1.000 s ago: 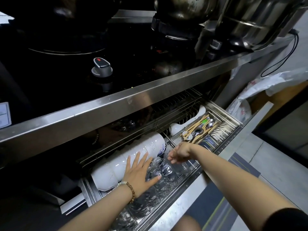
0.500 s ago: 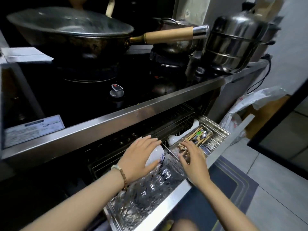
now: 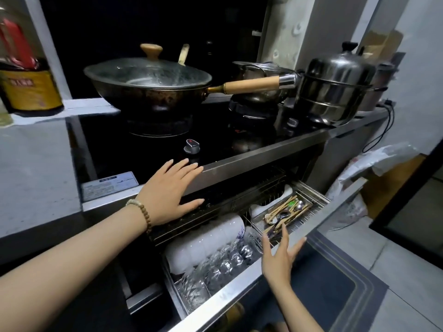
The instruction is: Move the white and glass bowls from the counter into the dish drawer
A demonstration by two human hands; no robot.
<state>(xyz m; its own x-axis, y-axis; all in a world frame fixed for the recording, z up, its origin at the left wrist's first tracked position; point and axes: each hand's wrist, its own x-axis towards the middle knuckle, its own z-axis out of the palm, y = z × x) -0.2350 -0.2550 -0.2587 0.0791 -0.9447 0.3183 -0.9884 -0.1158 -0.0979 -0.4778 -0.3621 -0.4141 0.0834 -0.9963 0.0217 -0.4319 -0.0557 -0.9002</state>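
White bowls (image 3: 206,240), glass bowls (image 3: 223,265) — one row each

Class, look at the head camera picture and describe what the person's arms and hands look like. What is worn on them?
Both forearms are bare as far as the picture shows, and no sleeve is in view. The left hand has a bead bracelet round its wrist, with round beads that are pale at one end of the visible string and brown wood-coloured along the rest. The right hand and its wrist wear nothing. No gloves, rings or watch show.
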